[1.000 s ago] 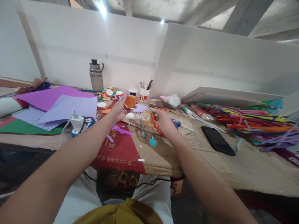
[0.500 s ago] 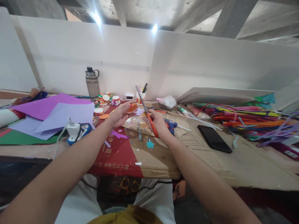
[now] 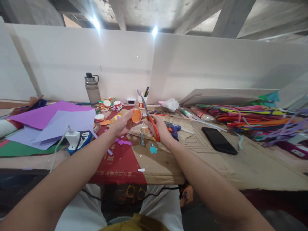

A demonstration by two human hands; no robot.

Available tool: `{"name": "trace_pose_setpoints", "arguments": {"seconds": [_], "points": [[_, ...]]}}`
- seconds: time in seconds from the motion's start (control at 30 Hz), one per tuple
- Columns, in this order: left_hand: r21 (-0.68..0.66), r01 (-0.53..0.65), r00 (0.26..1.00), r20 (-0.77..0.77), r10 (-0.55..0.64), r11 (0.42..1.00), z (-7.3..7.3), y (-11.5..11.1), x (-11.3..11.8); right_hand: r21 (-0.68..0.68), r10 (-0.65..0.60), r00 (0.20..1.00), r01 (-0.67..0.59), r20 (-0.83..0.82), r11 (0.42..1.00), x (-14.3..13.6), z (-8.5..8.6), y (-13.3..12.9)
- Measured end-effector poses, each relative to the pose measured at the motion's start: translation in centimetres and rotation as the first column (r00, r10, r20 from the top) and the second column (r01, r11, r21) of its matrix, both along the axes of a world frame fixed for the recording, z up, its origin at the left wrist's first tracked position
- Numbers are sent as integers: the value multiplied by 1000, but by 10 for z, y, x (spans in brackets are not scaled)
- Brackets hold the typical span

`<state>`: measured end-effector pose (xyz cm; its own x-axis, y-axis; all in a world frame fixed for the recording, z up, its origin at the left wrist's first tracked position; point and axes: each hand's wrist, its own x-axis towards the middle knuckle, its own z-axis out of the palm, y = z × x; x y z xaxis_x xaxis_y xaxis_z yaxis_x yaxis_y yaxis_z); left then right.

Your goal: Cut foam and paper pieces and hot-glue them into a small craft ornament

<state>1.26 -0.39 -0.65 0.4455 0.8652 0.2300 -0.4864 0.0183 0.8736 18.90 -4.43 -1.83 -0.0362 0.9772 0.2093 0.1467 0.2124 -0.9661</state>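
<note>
Between the fingers of my left hand (image 3: 123, 124) is a small round orange paper-faced disc (image 3: 136, 116), its flat face turned toward me. My right hand (image 3: 160, 129) grips a pair of scissors (image 3: 152, 122) with orange handles, the blades pointing up and away. Their tips stand to the right of the disc, apart from it. Below the hands a teal paper flower shape (image 3: 153, 149) lies on the cardboard, with purple paper scraps (image 3: 124, 142) to its left. Just beyond my right hand rests a blue glue gun (image 3: 173, 129).
Purple and lilac sheets (image 3: 64, 125) lie left, beside a power strip (image 3: 79, 141). White-topped round pieces (image 3: 99, 117), a water bottle (image 3: 92, 89) and a pen cup (image 3: 142, 102) stand farther back. To the right are a phone (image 3: 219, 140) and colourful pipe cleaners (image 3: 257, 118).
My left hand has tilted the orange disc, so its round face now shows more fully. The scissors have shifted slightly with my right hand. The whole view has moved a little.
</note>
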Motion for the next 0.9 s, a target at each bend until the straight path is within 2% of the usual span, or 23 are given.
{"name": "trace_pose_setpoints", "arguments": {"seconds": [0.13, 0.23, 0.33, 0.47, 0.57, 0.67, 0.77, 0.9], "points": [[95, -39, 993, 111, 28, 995, 4, -8, 9, 4, -72, 983, 73, -167, 997, -4, 4, -1], [173, -52, 992, 123, 31, 984, 6, -13, 14, 42, -27, 962, 39, -270, 998, -8, 7, -3], [247, -59, 997, 70, 42, 967, 2, -16, 18, 14, 38, 941, -36, -337, 999, -11, 8, -6], [399, -51, 994, -67, 84, 915, -4, -17, 19, 31, 119, 911, -116, -394, 993, -13, 6, -8], [432, -47, 987, -116, 107, 901, -4, -17, 17, 16, 82, 893, -84, -442, 996, -12, 5, -7], [462, -104, 979, -110, 173, 881, -2, -18, 17, -24, 20, 860, -38, -510, 999, -10, 6, -5], [428, -142, 975, -96, 200, 893, 0, -20, 17, -11, -17, 860, 13, -510, 1000, -7, 8, -4], [204, -204, 976, -34, 215, 957, 0, -21, 18, 25, -27, 890, 43, -456, 999, -3, 7, -3]]}}
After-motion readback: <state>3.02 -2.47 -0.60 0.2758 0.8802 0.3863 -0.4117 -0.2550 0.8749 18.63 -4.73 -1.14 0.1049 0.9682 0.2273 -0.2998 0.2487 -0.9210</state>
